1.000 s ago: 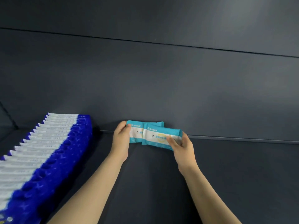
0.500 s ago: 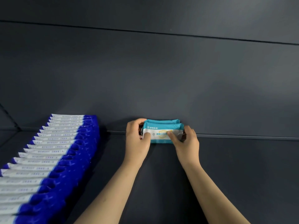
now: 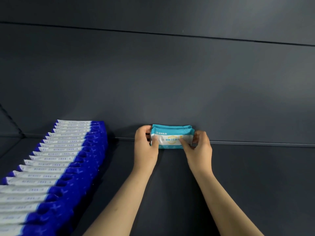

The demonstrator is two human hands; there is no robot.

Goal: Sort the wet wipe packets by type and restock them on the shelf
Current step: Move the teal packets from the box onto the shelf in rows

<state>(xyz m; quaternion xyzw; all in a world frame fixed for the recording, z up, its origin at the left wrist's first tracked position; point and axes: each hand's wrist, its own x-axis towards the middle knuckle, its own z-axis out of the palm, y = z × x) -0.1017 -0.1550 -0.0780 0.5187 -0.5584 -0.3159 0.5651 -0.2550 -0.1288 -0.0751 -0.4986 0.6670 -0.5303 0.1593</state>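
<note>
Two teal and white wet wipe packets [image 3: 172, 136] stand upright, one behind the other, against the back wall of the dark shelf [image 3: 255, 176]. My left hand [image 3: 146, 145] grips their left end, fingers curled round the edge and thumb on the front. My right hand [image 3: 198, 148] grips the right end the same way. The rear packet shows only its top strip. A long row of blue and white wet wipe packets [image 3: 56, 160] stands along the left side of the shelf, running from the back wall toward me.
The dark back wall [image 3: 170, 82] rises right behind the teal packets. Bare shelf surface stretches to the right of my right hand and between the blue row and my left arm.
The two teal packets, first splayed apart and tilted, have been squared up one behind the other against the back wall. Both hands closed in on their ends.
</note>
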